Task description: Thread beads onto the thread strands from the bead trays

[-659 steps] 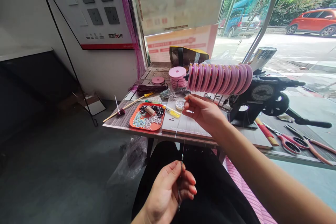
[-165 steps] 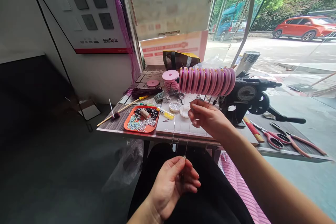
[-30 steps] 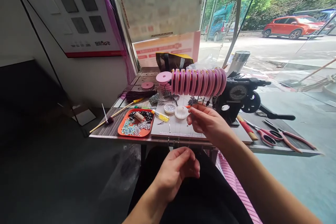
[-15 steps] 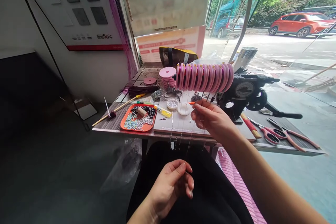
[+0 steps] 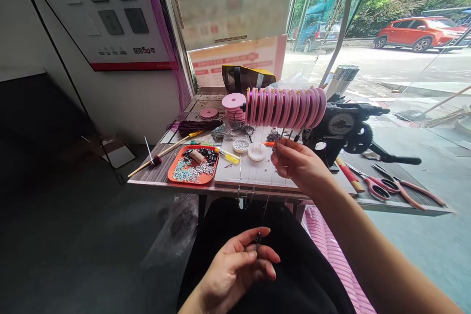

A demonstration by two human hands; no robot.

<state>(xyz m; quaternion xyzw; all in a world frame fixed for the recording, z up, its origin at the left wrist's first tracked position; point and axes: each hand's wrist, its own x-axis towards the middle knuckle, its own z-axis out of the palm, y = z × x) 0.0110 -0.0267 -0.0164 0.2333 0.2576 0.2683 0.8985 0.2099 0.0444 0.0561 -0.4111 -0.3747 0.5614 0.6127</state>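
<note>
Above my lap, my left hand (image 5: 245, 260) holds a small dark piece (image 5: 258, 239) between thumb and fingers, at the lower end of a thin line (image 5: 269, 191). My right hand (image 5: 294, 159) is raised over the table's front edge, its thumb and forefinger pinched near the upper part of that line; what lies in the pinch is too small to make out. Just above it, a row of pink spools (image 5: 285, 108) sits on the shaft of a black hand-cranked machine (image 5: 340, 125). A white dish of small beads (image 5: 241, 145) and a white disc (image 5: 256, 152) stand left of my right hand.
On the left of the table (image 5: 147, 176) are an orange tray (image 5: 170, 174) of beads and a wooden stick (image 5: 165, 153). Red-handled scissors (image 5: 379, 190) and pliers (image 5: 412, 194) lie at the right. Several lines hang over the front edge.
My left hand's fingers have parted somewhat, and the dark piece now shows between them. My right hand has shifted slightly right relative to the table. The view has moved slightly.
</note>
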